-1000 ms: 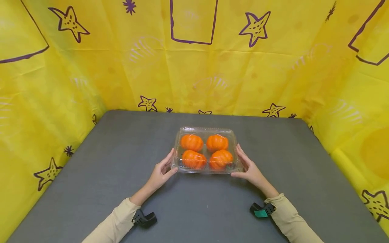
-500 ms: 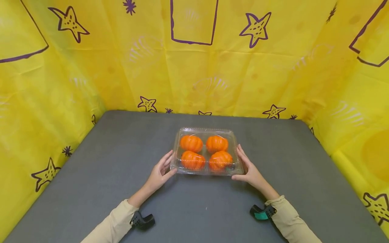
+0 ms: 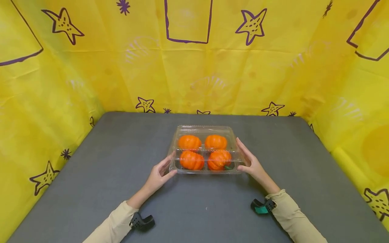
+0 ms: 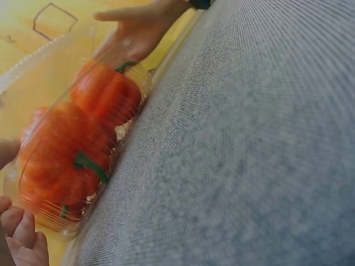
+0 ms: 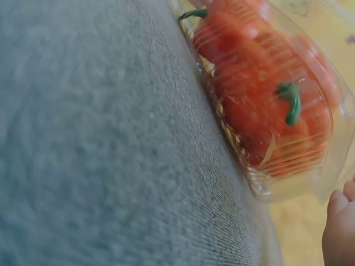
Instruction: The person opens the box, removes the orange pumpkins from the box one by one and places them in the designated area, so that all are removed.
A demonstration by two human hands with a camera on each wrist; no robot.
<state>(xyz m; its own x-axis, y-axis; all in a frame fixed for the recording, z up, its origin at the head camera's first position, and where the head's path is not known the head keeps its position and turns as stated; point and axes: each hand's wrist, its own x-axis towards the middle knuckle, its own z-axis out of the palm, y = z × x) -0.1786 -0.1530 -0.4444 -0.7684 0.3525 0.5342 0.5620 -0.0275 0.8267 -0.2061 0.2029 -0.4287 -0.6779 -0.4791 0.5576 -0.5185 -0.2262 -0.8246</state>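
Observation:
A clear plastic container with several orange pumpkins sits on the grey table. A ridged line of its lid runs across the front pumpkins; whether the lid is latched I cannot tell. My left hand holds the left front corner, thumb in front; its curled fingers show beside the container in the left wrist view. At the right side, my right hand touches the container with fingers straight and thumb apart. Green stems show through the plastic in the right wrist view.
The grey table stretches around the container. Yellow cloth printed with starfish hangs behind it and on both sides. A black band piece sits at the left wrist, another at the right wrist.
The lid's ridged front line has moved upward over the front pumpkins. The right hand has shifted slightly up, its thumb higher on the corner. The left hand has barely moved.

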